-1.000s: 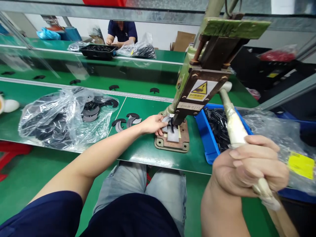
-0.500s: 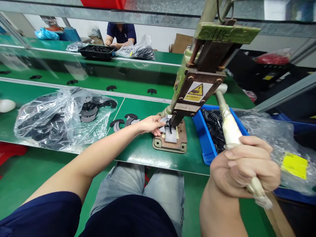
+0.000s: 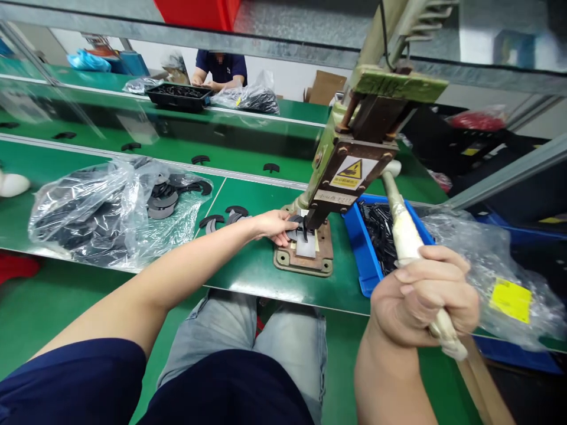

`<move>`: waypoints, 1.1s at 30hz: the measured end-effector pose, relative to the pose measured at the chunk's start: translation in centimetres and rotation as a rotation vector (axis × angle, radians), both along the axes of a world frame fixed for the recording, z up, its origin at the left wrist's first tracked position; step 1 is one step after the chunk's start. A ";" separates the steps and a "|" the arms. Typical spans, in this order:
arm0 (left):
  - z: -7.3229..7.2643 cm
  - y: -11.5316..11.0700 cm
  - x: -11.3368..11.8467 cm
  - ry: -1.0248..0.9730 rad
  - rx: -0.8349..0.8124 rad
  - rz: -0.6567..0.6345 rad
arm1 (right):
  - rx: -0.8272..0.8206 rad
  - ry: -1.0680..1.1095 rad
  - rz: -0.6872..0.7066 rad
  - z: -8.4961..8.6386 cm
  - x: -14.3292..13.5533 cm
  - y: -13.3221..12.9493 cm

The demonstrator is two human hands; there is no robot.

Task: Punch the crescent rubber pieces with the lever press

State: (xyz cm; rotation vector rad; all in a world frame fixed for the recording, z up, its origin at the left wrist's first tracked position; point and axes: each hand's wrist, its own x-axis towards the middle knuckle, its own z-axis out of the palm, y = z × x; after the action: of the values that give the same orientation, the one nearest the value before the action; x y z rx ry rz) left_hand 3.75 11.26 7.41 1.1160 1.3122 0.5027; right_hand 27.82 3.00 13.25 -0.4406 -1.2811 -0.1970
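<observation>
My left hand (image 3: 279, 227) pinches a dark curved plastic piece (image 3: 296, 226) between thumb and fingers, at the base of a green hand press (image 3: 330, 177). The piece lies under the press ram, against a small upright black part (image 3: 305, 229); whether the two are joined cannot be seen. A pale metal plate (image 3: 305, 245) sits on the press base below them. On the right, my right hand (image 3: 425, 295) is wrapped around the press's tape-covered lever (image 3: 404, 230), which slants down towards me. More curved pieces (image 3: 212, 222) lie on the bench left of my left hand.
A clear bag (image 3: 119, 212) of curved pieces lies on the left. Right of the press stand a blue bin (image 3: 365, 265) of black parts and a plastic bag (image 3: 482, 254). Behind, black pieces (image 3: 201, 159) sit along a green strip. A co-worker (image 3: 221, 68) sits opposite.
The view has shifted slightly. My right hand and the lever appear a little further left. The curved piece in my left hand looks darker now, its grey face less visible.
</observation>
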 end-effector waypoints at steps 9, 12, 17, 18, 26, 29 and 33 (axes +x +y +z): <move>-0.7 -2.2 0.8 -0.207 0.033 0.145 | -0.145 -0.117 0.099 10.1 0.4 0.8; -0.5 -4.2 0.0 -0.285 0.098 0.165 | -0.246 -0.280 0.118 12.7 1.1 1.3; 1.0 -9.2 -2.2 -0.412 0.198 0.148 | -0.196 -0.131 -0.050 4.7 0.8 0.9; 1.3 -10.2 -2.5 -0.429 0.209 0.138 | -0.318 -0.090 -0.035 2.0 0.4 0.4; 1.6 -15.1 -1.6 -0.393 0.215 0.037 | -0.916 -0.394 0.496 -9.7 -4.9 -4.8; 1.6 -15.8 -1.1 -0.398 0.194 0.034 | -0.885 -0.346 0.442 -9.9 -5.5 -5.4; 1.4 -15.9 -0.9 -0.524 0.052 -0.025 | -0.866 -0.353 0.408 -10.2 -5.6 -6.2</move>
State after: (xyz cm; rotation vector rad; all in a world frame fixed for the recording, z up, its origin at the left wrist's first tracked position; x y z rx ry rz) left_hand 2.83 -4.66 8.77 0.9556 0.8302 0.7551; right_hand 22.22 -3.22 3.04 -0.8855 -1.7452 0.6809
